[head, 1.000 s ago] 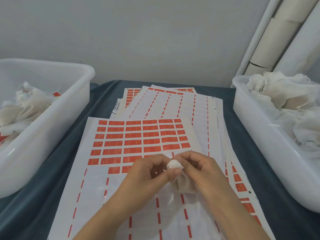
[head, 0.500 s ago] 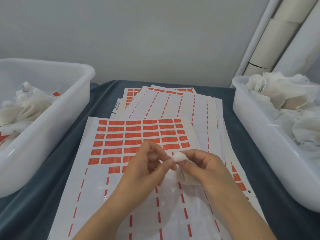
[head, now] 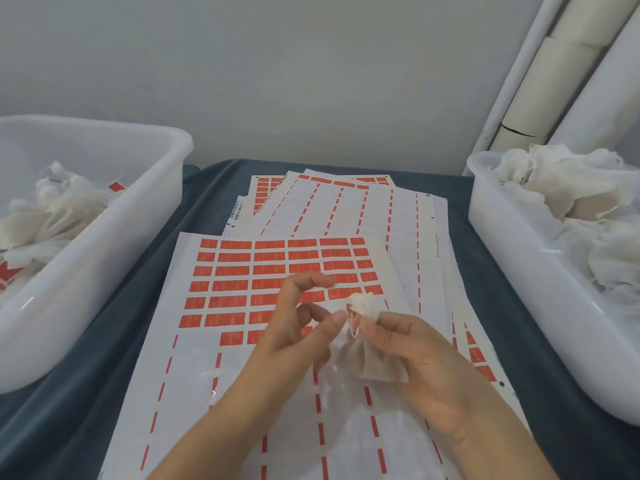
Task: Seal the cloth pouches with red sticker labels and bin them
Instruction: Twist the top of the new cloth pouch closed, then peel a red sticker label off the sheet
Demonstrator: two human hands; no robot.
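A small cloth pouch (head: 372, 355) is held above the top sticker sheet (head: 194, 341), near the middle of the table. The gathered neck of the pouch is pinched by the right hand (head: 426, 362) between thumb and fingers, with the ruffled top standing above the grip and the body hanging below it, tilted toward the lower right. A thin white drawstring loop is seen at the neck, just beside the right thumb.

The left hand (head: 294, 337) is placed just left of the pouch. Its thumb tip lies at the neck of the pouch; whether the string is actually pinched cannot be told. Its forefinger is raised and bent, apart from the cloth.

Rows of red stickers (head: 239, 285) are noted on the upper part of the top sheet; the lower part carries only red dashes. More sheets (head: 346, 213) are fanned out behind it on a dark blue cloth (head: 138, 296).

A white tub (head: 104, 271) at the left contains pouches bearing red labels. A second white tub (head: 530, 278) at the right is heaped with white cloth pouches (head: 561, 188).
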